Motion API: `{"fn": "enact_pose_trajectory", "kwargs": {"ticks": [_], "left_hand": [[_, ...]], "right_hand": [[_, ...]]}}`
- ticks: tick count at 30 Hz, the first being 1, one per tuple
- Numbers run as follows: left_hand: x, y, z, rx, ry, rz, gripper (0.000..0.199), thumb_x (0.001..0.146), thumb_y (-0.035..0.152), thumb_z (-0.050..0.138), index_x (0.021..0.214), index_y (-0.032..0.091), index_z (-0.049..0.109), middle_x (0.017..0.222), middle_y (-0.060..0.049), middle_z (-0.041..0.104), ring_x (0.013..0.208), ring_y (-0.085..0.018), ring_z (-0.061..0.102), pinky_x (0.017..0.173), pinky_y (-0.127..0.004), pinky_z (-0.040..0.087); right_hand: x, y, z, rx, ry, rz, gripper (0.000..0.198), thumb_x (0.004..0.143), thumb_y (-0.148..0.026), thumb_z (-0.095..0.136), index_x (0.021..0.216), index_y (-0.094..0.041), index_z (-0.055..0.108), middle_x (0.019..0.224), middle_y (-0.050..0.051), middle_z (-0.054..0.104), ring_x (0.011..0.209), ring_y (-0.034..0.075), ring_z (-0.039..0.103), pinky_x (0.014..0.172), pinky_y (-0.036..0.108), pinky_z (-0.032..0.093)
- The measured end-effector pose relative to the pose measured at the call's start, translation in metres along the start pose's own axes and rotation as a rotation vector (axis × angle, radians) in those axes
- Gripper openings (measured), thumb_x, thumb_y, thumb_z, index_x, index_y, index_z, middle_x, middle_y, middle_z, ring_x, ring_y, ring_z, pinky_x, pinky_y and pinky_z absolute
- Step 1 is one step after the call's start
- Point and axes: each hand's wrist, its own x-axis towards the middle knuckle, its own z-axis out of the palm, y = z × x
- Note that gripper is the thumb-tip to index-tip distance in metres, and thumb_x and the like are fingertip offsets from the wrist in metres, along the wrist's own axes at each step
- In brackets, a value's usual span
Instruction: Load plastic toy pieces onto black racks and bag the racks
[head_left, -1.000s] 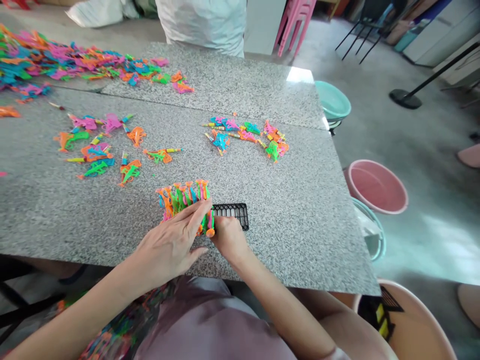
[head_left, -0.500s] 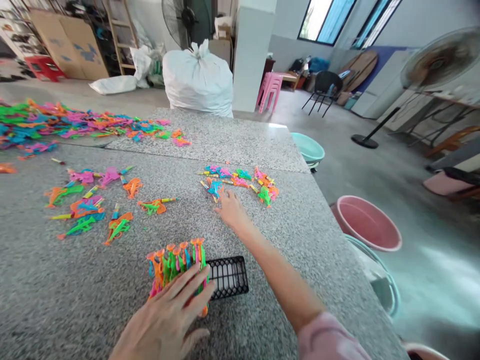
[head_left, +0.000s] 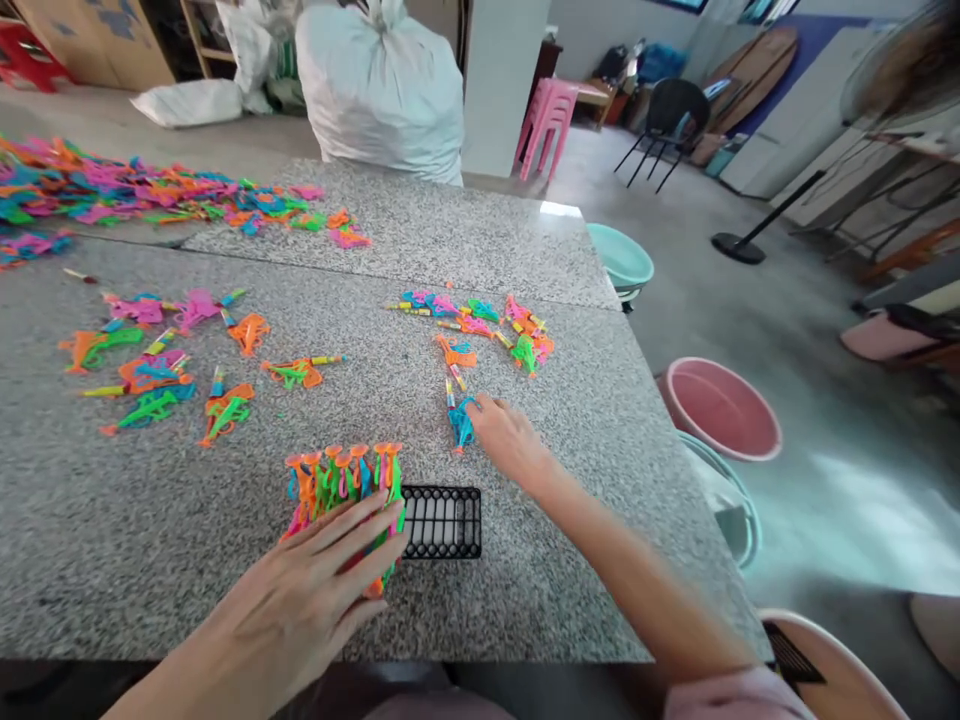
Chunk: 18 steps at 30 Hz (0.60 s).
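Observation:
A black plastic rack [head_left: 442, 522] lies near the table's front edge. Its left part is filled by a row of colourful toy pistols [head_left: 345, 480] with orange cup-shaped tips upward. My left hand [head_left: 337, 550] rests across this row, fingers stretched out and lying flat. Further forward, my right hand [head_left: 506, 430] pinches a blue toy pistol [head_left: 462, 424] with a printed tube at its end, at the table surface. Just beyond it lies an orange toy pistol [head_left: 456, 352]. A small group of toy pistols [head_left: 480, 318] is spread behind that one.
Several loose toy pistols [head_left: 217, 350] lie on the left of the speckled stone table [head_left: 360, 620]. A big heap of them [head_left: 150, 195] covers the back left. A white sack [head_left: 382, 90] stands behind the table. Basins, including a pink one [head_left: 720, 410], are beyond the right edge.
My right hand has drawn the blue toy pistol nearer, away from the small group, uncovering an orange one. My left hand stays on the row. The view has tilted downward.

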Motion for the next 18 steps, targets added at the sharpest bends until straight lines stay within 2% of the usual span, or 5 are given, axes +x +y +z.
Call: {"fn": "enact_pose_trajectory", "kwargs": {"ticks": [4, 7, 13, 16, 18], "left_hand": [[0.002, 0.006, 0.003, 0.0, 0.023, -0.034, 0.034, 0.096, 0.02, 0.052, 0.128, 0.022, 0.063, 0.143, -0.007, 0.059, 0.136, -0.024, 0.051, 0.116, -0.04, 0.042], [0.007, 0.01, 0.005, 0.038, 0.012, -0.064, 0.026, 0.096, 0.021, 0.053, 0.118, 0.018, 0.066, 0.138, -0.012, 0.061, 0.139, -0.029, 0.046, 0.118, -0.048, 0.039], [0.009, 0.011, 0.005, 0.125, -0.027, -0.057, 0.028, 0.098, 0.022, 0.048, 0.121, 0.014, 0.063, 0.141, -0.015, 0.057, 0.145, -0.028, 0.039, 0.116, -0.044, 0.043], [0.008, 0.009, 0.006, 0.102, -0.043, -0.058, 0.029, 0.099, 0.022, 0.046, 0.121, 0.016, 0.063, 0.142, -0.014, 0.057, 0.145, -0.027, 0.039, 0.116, -0.045, 0.044], [0.006, 0.008, 0.008, 0.065, -0.065, -0.077, 0.029, 0.098, 0.023, 0.048, 0.122, 0.017, 0.063, 0.144, -0.013, 0.056, 0.145, -0.028, 0.039, 0.115, -0.046, 0.045]], "right_hand": [[0.043, 0.014, -0.007, -0.097, -0.015, -0.342, 0.029, 0.1, -0.008, 0.041, 0.114, -0.022, 0.062, 0.129, 0.009, 0.062, 0.107, 0.02, 0.061, 0.082, 0.03, 0.051], [0.058, 0.014, -0.007, -0.118, -0.052, -0.416, 0.028, 0.1, -0.008, 0.042, 0.106, -0.021, 0.066, 0.121, 0.007, 0.067, 0.109, 0.02, 0.06, 0.089, 0.031, 0.048], [0.02, 0.041, -0.011, -0.024, -0.148, -0.158, 0.026, 0.092, -0.002, 0.054, 0.11, -0.016, 0.066, 0.108, 0.012, 0.071, 0.098, 0.022, 0.067, 0.081, 0.031, 0.049], [0.005, 0.065, -0.016, 0.073, -0.23, -0.06, 0.043, 0.071, -0.003, 0.078, 0.11, -0.016, 0.066, 0.11, 0.011, 0.07, 0.101, 0.023, 0.067, 0.078, 0.028, 0.047], [0.002, 0.079, -0.018, 0.149, -0.293, -0.006, 0.04, 0.059, -0.004, 0.086, 0.093, -0.016, 0.069, 0.1, 0.007, 0.072, 0.094, 0.023, 0.067, 0.073, 0.026, 0.046]]}}
